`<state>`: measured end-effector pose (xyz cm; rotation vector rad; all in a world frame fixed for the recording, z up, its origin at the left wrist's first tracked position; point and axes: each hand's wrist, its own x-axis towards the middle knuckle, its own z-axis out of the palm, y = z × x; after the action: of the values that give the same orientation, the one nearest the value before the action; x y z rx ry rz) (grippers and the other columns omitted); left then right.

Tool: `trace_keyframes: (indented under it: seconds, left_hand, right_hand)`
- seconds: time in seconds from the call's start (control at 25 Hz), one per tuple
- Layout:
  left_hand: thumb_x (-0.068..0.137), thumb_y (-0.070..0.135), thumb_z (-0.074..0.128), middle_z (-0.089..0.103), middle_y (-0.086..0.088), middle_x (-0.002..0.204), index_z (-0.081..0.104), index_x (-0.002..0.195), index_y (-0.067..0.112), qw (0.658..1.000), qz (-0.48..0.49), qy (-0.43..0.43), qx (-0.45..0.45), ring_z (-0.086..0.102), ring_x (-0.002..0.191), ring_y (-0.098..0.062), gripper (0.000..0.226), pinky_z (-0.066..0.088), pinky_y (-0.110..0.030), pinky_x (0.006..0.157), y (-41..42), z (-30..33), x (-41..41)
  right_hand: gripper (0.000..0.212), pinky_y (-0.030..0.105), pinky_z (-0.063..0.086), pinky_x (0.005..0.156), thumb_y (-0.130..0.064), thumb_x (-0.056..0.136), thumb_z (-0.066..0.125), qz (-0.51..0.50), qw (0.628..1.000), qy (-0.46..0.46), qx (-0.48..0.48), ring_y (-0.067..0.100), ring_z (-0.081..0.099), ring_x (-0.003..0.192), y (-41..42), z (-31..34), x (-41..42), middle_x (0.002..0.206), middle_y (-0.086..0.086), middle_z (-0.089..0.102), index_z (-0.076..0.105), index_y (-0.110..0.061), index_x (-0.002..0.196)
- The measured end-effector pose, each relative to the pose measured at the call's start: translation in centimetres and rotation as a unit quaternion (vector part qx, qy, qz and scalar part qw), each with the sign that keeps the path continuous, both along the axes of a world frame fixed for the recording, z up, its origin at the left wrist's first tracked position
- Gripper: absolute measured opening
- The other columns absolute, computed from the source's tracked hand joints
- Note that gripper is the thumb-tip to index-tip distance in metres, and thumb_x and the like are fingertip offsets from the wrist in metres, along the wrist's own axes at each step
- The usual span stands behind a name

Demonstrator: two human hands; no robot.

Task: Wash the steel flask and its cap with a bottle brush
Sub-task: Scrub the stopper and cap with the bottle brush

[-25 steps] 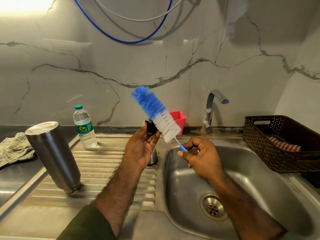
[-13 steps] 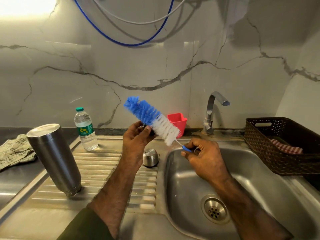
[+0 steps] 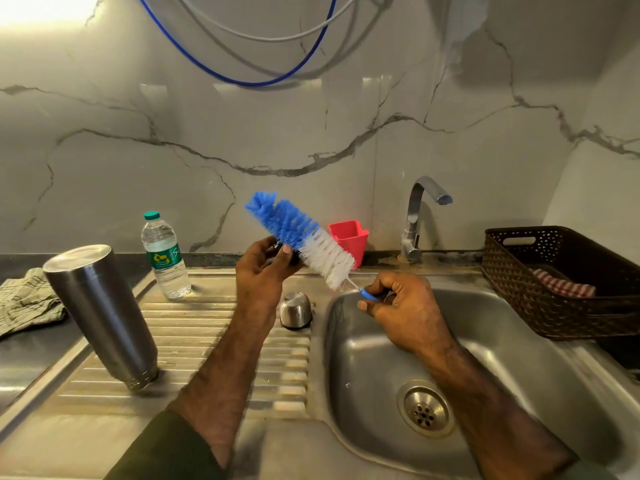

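**A:** Head view, centre of the frame: what are the hands doing?

**B:** The right hand [image 3: 405, 308] is pinching the brush [image 3: 304, 239] by its thin blue handle, fingers curled round it, bristles angling up toward the upper left. The left hand [image 3: 263, 271] is curling round something small and dark just under the bristles. Probably an inner part of the cap, though I cannot tell for sure.

**A:** Where is the flask sitting?

**B:** The flask [image 3: 100, 317] is standing upside down at the left of the frame, on the ribbed drainboard [image 3: 214, 327], well apart from both hands. The steel cap [image 3: 295, 310] is resting dome-up between the drainboard and the sink [image 3: 519, 341], just below the left hand.

**A:** How is the flask going to handle?

**B:** I am judging it as stiff, fairly heavy and smooth, so likely slippery once wet. Wrapping the whole hand round the middle of the body is looking safer than taking it by the narrow neck end. The cap is seeming light and rounded, easy to roll; gripping its rim should suit it.

**A:** And the brush?

**B:** Light, with soft bristles on a thin wire stem that is probably bending under pressure. Holding close to the bristles should be giving more control.
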<state>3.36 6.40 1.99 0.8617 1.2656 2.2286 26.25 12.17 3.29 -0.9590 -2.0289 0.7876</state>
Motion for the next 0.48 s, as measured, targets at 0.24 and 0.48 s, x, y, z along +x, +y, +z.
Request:
trace_keyframes:
  seconds: [0.24,0.48]
  left_hand:
    - [0.087,0.004,0.085,0.079,-0.008,0.112,0.070,0.123,0.021,0.974,-0.014,0.208,-0.083,0.077,0.099,-0.023,0.042,0.063,-0.037,0.086,0.2,-0.6,1.9]
    - [0.087,-0.001,0.083,0.076,-0.009,0.118,0.068,0.127,0.014,0.981,0.049,0.178,-0.064,0.077,0.100,-0.020,0.045,0.063,-0.034,0.086,-0.2,-0.1,-0.1]
  right_hand:
    - [0.018,0.009,0.049,0.060,-0.013,0.081,0.086,-0.037,0.998,0.030,0.030,0.004,0.064,0.073,0.1,0.1,-0.5,0.072,-0.012,0.067,0.072,-0.024,0.077]
    - [0.021,0.012,0.047,0.063,-0.016,0.080,0.088,-0.015,1.000,-0.014,-0.021,0.006,0.066,0.074,-0.2,0.2,-0.4,0.079,-0.012,0.069,0.071,-0.029,0.078]
